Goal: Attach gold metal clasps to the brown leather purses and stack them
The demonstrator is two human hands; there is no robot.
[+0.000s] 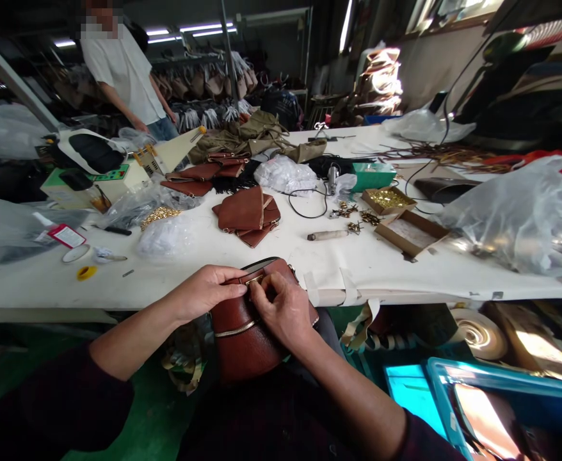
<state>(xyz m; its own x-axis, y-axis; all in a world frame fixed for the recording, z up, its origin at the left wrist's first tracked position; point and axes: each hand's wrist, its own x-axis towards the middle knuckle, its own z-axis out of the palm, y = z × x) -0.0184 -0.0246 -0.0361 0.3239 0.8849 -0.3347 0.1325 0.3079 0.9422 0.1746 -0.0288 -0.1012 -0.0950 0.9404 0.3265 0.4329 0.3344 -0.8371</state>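
Note:
A brown leather handbag (pixel 242 349) with a curved gold zipper (pixel 237 330) rests on my lap against the table edge. My left hand (pixel 214 288) grips its top edge, thumb on the front and fingers toward the back. Over the bag's upper front, my right hand (pixel 283 304) has its thumb and fingers pinched at a small gold metal fitting (pixel 253 280). Whether anything else sits in that pinch is hidden by the fingers. Just beyond lie several stacked brown leather pieces (pixel 242 211) on the white table.
On the white table (pixel 204 275) are a cardboard box of gold parts (pixel 387 200), a second cardboard box (pixel 411 232), a yellow tape roll (pixel 86 273) and a red-labelled bottle (pixel 64 234). A blue crate (pixel 441 390) stands low at right. Another person (pixel 122 73) stands behind the table.

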